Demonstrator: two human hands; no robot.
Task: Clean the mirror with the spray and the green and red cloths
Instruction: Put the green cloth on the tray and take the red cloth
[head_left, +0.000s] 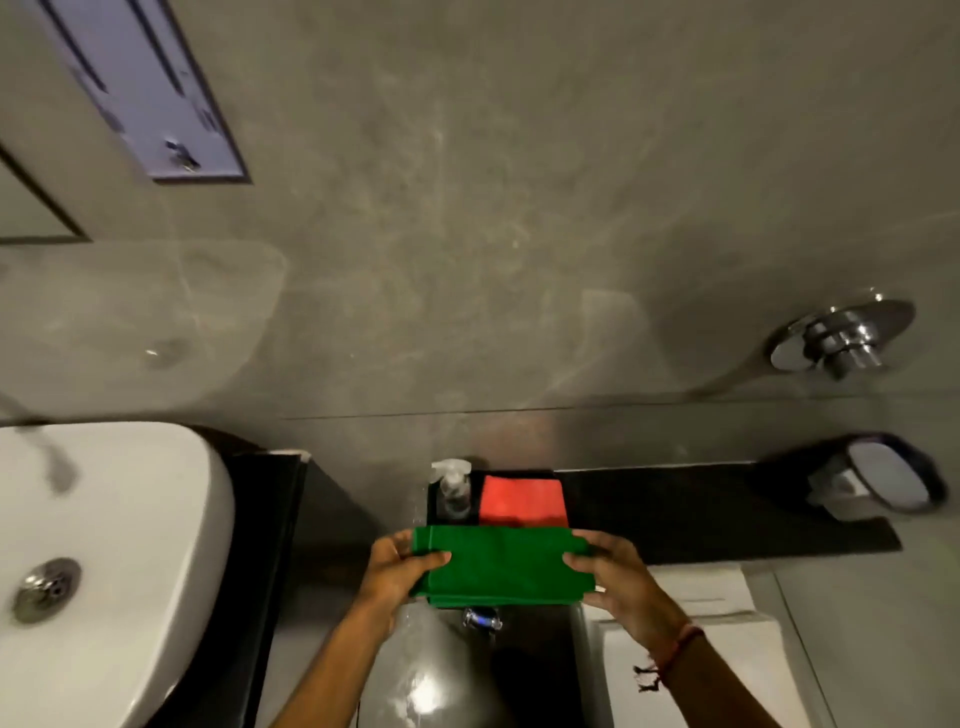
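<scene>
Left hand (402, 566) and right hand (618, 579) each pinch an end of the folded green cloth (501, 566), held over the dark tabletop (727, 519). Behind it: red cloth (522, 501), flat; spray (453, 486) just left, apparently upright.

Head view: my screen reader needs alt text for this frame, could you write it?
Two bare hands, left hand and right hand, hold a folded green cloth by its ends above a dark ledge. Behind it on the ledge lie a folded red cloth and a clear spray bottle; a white basin sits to the left.
</scene>
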